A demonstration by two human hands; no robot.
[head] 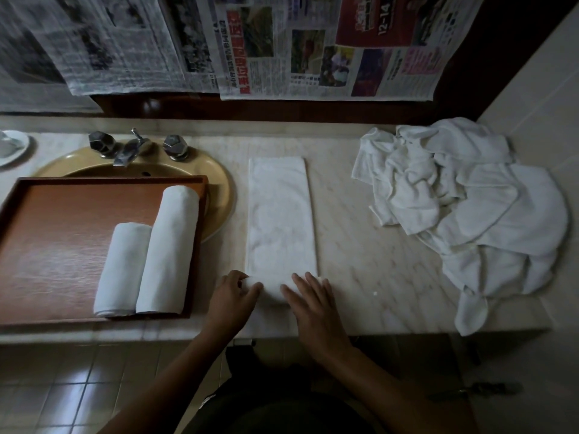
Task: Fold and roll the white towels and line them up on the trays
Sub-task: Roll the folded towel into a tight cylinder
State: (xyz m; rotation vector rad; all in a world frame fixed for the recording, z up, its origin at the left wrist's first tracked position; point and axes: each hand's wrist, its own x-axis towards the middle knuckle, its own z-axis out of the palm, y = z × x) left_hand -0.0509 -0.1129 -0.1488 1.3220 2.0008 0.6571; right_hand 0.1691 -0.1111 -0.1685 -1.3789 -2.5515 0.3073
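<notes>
A folded towel (280, 214) is laid lengthwise on the counter (376, 245), its near end rolled up right under both hands. The left hand (233, 296) is curled round the roll's left end, and the right hand (313, 305) is laid pretty flat on top, fingers straight. Two rolled towels (167, 245) are parked touching on the wooden tray (47, 245) just left, with loose towels (470, 198) heaped well off right.

Left forearm reaches in from 7 o'clock, right from 5. Left hand (233, 297): fingers curled round the end of the towel roll (272, 289), pointing 1 o'clock. Right hand (316, 308): palm down, fingers straight, pressing on the roll, pointing 11.
</notes>
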